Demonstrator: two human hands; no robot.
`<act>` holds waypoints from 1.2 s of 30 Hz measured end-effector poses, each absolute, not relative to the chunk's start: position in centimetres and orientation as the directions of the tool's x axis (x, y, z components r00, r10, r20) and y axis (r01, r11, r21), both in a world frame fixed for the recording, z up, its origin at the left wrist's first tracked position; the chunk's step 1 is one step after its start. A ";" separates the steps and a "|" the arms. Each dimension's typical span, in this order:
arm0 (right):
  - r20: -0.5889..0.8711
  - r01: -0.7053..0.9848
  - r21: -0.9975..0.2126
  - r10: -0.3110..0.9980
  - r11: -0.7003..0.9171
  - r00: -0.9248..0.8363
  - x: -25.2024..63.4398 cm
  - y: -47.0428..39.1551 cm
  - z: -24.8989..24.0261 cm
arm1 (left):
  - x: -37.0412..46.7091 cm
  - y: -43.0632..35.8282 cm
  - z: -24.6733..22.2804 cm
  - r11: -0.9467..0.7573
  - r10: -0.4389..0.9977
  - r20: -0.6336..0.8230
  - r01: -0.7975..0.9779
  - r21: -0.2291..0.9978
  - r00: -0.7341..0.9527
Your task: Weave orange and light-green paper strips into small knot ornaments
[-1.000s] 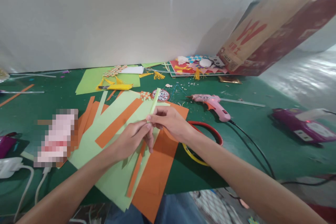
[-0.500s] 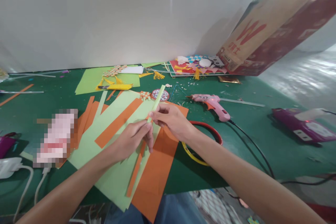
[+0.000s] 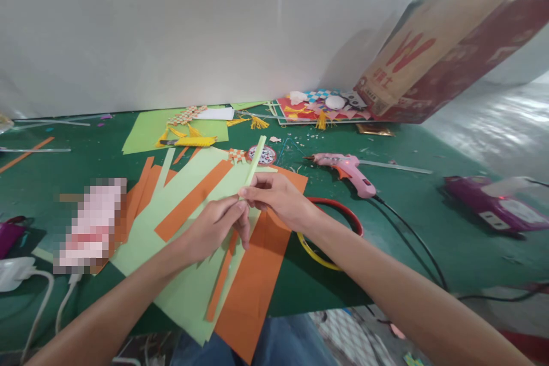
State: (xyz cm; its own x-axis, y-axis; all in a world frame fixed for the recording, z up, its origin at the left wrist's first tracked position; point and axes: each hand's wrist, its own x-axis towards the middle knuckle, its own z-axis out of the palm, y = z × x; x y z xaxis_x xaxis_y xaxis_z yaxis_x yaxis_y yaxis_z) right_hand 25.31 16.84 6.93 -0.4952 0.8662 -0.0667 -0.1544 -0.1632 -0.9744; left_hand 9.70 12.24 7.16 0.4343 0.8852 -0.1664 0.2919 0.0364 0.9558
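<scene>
Between my two hands a narrow light green paper strip [image 3: 256, 158] points up and away, its lower end hidden by my fingers. My left hand [image 3: 223, 218] is closed, thumb and forefinger pinching the strip low down. Just above, my right hand [image 3: 271, 191] pinches the same strip, its fingertips touching the left thumb. Beneath them lie light green paper sheets [image 3: 171, 280] and an orange sheet [image 3: 257, 274]. A thin orange strip [image 3: 221, 286] runs from below my left hand toward the front. A wider orange strip [image 3: 195, 200] lies on the green paper to the left.
A pink glue gun [image 3: 349, 168] with its cord lies at right, near a tape roll [image 3: 332, 263]. A yellow cutter [image 3: 193, 142] and tasselled ornaments lie at the back. A purple power strip [image 3: 493, 206] is far right; a paper bag [image 3: 412, 57] leans behind.
My right hand has slid slightly down and left along the green strip, closer to my left thumb. The strip's upper end has tipped a little to the left.
</scene>
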 end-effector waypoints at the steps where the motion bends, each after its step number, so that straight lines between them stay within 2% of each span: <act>1: -0.065 -0.160 -0.974 0.869 -0.163 -0.490 25.3 16.9 6.9 | 9.7 12.2 7.2 0.036 0.884 -0.168 0.296 0.955 0.435; 9: -0.056 -0.179 -0.972 0.886 -0.155 -0.461 25.4 16.9 6.9 | 9.7 12.1 7.2 0.029 0.886 -0.152 0.276 0.961 0.437; 15: -0.080 -0.129 -0.977 0.858 -0.167 -0.508 25.3 16.7 7.1 | 9.7 12.2 7.4 0.018 0.897 -0.139 0.280 0.960 0.419; 24: -0.045 -0.195 -0.970 0.899 -0.143 -0.436 25.4 17.0 6.7 | 9.7 12.1 7.4 0.050 0.886 -0.161 0.257 0.965 0.434; 32: -0.071 -0.085 -0.988 0.869 -0.128 -0.489 25.4 16.8 7.3 | 9.7 12.3 7.4 0.026 0.898 -0.138 0.264 0.964 0.418; 36: -0.043 -0.103 -0.990 0.886 -0.101 -0.462 25.5 16.9 7.1 | 9.7 12.3 7.5 0.042 0.894 -0.154 0.264 0.964 0.420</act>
